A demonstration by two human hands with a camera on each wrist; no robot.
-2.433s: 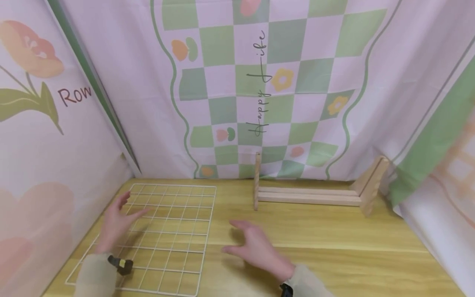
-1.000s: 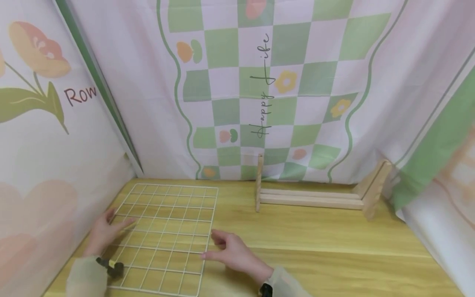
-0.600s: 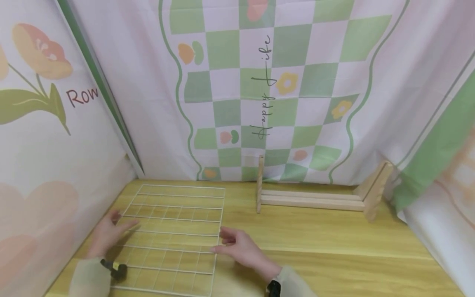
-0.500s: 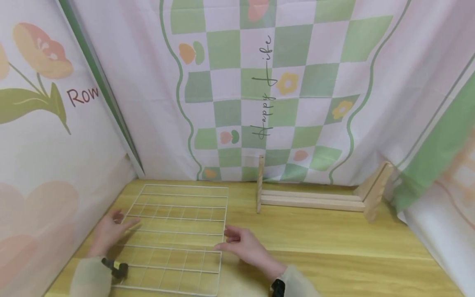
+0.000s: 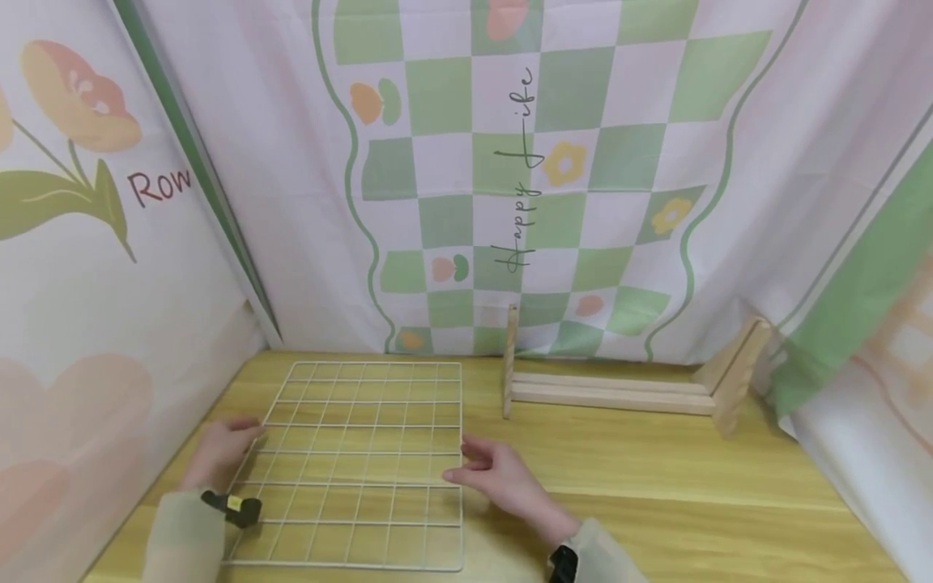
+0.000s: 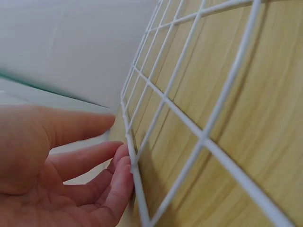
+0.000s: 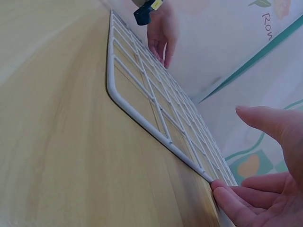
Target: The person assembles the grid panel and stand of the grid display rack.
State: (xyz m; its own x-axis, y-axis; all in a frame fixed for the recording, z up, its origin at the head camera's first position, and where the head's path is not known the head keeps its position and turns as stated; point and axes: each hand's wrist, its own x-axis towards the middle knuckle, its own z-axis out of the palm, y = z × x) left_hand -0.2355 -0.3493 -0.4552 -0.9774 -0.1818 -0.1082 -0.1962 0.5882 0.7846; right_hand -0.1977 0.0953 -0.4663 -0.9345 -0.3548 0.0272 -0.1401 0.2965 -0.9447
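A pale cloth backdrop with a green-and-white check pattern (image 5: pixel 503 166) hangs behind a yellowish wood-grain worktop (image 5: pixel 656 502). On the worktop, left of centre, lies a rectangular white wire grid (image 6: pixel 204 136), flat or nearly so, its long sides running away from the person. Well apart from the cloth's top lettering, near the far edge at the right, stands a light wooden stand (image 5: pixel 612 395): two uprights joined low down by a grooved crossbar. No hand touches it.

The left hand (image 5: pixel 222 449) is at the grid's left side, the right hand (image 5: pixel 510 482) at its right side, somewhat nearer the person. Each grip is loose and part-open: in the left wrist view curled fingertips (image 6: pixel 124 177) meet the rim while the thumb (image 6: pixel 83 125) stands off it; in the right wrist view fingertips touch the rim and the thumb is held well away. Whether either side of the grid is raised, I cannot tell.

The step in hand looks like placing or squaring the grid by its two long sides. The next move seems to call for even contact left and right, with both thumbs closed onto the wire if it is to be lifted.
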